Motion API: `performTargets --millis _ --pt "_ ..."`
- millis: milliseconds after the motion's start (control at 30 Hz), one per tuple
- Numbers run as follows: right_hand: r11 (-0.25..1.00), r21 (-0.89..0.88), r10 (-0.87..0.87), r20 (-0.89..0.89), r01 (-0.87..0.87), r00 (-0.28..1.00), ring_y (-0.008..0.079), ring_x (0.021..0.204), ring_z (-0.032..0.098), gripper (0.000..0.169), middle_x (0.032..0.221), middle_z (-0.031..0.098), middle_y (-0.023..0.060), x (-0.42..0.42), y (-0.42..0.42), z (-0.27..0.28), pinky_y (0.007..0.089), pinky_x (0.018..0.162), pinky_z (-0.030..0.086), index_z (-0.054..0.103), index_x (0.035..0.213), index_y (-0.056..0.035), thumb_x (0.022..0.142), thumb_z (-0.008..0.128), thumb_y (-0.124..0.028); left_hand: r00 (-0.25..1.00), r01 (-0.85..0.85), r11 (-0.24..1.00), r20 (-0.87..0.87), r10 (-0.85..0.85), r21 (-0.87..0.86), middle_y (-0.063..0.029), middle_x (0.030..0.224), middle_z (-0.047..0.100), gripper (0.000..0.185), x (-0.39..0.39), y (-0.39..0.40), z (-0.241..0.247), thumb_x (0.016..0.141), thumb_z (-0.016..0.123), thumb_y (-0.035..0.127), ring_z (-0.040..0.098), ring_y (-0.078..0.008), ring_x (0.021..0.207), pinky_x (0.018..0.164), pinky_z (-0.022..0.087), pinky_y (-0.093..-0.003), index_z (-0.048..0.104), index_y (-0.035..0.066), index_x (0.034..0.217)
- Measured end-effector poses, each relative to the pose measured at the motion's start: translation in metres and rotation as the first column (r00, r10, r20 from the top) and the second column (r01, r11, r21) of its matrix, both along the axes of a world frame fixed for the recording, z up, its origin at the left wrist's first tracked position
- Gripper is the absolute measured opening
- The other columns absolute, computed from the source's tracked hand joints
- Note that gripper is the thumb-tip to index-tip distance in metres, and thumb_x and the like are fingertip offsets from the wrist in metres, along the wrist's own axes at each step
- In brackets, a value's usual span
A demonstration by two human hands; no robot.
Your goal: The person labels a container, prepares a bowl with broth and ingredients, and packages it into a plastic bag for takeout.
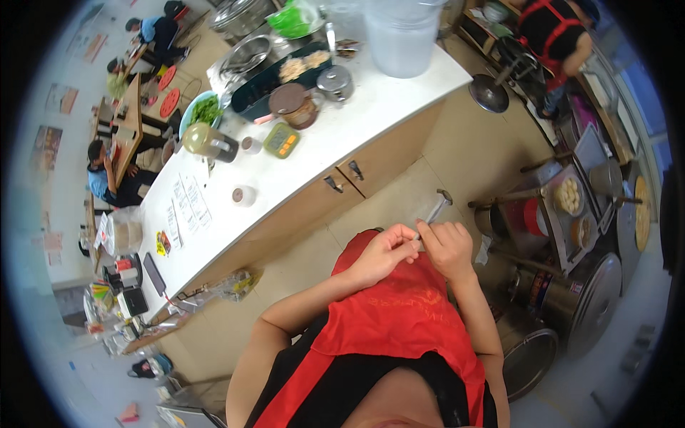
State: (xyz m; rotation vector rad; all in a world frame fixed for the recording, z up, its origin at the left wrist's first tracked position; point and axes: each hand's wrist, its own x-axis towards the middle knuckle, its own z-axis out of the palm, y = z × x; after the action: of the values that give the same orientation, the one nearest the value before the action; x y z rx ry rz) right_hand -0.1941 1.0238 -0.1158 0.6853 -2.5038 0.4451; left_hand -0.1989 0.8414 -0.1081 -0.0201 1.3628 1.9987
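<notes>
Both hands meet in front of the red apron. My left hand has bent fingers, their tips close to my right hand and a small grey bit; whether they grip it is unclear. Curled at the right, my right hand holds a slim pale-grey object between thumb and index finger. That object points up and away, with a dark end; its exact kind cannot be told. Beyond the hands stands a white-topped counter with a green timer, a dark-filled squeeze bottle and a small white cup.
Farther along the counter are a dark divided tray, a lidded jar and a large translucent bucket. At right stand a rack and large metal pots. A co-worker stands at upper right; several people sit at tables upper left.
</notes>
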Motion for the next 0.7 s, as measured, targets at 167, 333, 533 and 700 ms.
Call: performTargets --millis 167,333,533,700 --pt "0.979 -0.133 -0.157 0.003 0.156 0.988 0.0172 0.059 0.053 0.025 0.072 0.058 0.0028 -0.026 -0.002 -0.007 0.0315 0.055 0.041 0.067 0.096 -0.0061 0.072 0.065 0.000 0.384 -0.645 0.656 -0.909 -0.163 -0.391 -0.0116 0.105 0.060 0.025 -0.069 -0.076 0.002 0.089 0.060 0.012 0.055 -0.0257 0.102 0.093 0.041 -0.0372 0.055 0.000 0.111" --pt "0.562 -0.567 -0.409 0.442 0.602 0.798 0.0048 0.063 0.057 0.005 0.081 0.066 0.0046 -0.012 0.025 -0.013 0.0207 0.055 0.045 0.065 0.093 -0.0017 0.090 0.062 -0.003 0.238 -0.968 0.010 -0.935 -0.262 -0.249 -0.0184 0.122 0.052 0.051 -0.147 -0.156 -0.039 0.079 0.072 0.021 0.045 -0.0364 0.116 0.101 0.030 -0.0473 0.052 0.000 0.121" --pt "0.167 -0.724 -0.485 0.530 0.669 0.695 0.0050 0.060 0.055 0.014 0.076 0.066 0.0048 0.019 0.099 -0.007 0.0207 0.054 0.044 0.064 0.101 -0.0038 0.097 0.052 -0.011 0.256 -0.960 0.010 -0.894 -0.368 -0.279 -0.0196 0.101 0.065 0.047 -0.184 -0.171 -0.060 0.076 0.077 0.030 0.060 -0.0376 0.090 0.077 0.044 -0.0468 0.062 -0.002 0.108" --pt "0.130 -0.721 -0.711 0.411 0.681 0.571 0.0063 0.057 0.055 0.017 0.075 0.066 0.0050 0.046 0.181 -0.001 0.0220 0.053 0.044 0.064 0.102 -0.0023 0.097 0.051 -0.012 0.276 -0.959 -0.056 -0.863 -0.423 -0.279 -0.0233 0.107 0.063 0.055 -0.186 -0.167 -0.063 0.083 0.072 0.037 0.058 -0.0395 0.098 0.085 0.045 -0.0486 0.059 -0.007 0.113"
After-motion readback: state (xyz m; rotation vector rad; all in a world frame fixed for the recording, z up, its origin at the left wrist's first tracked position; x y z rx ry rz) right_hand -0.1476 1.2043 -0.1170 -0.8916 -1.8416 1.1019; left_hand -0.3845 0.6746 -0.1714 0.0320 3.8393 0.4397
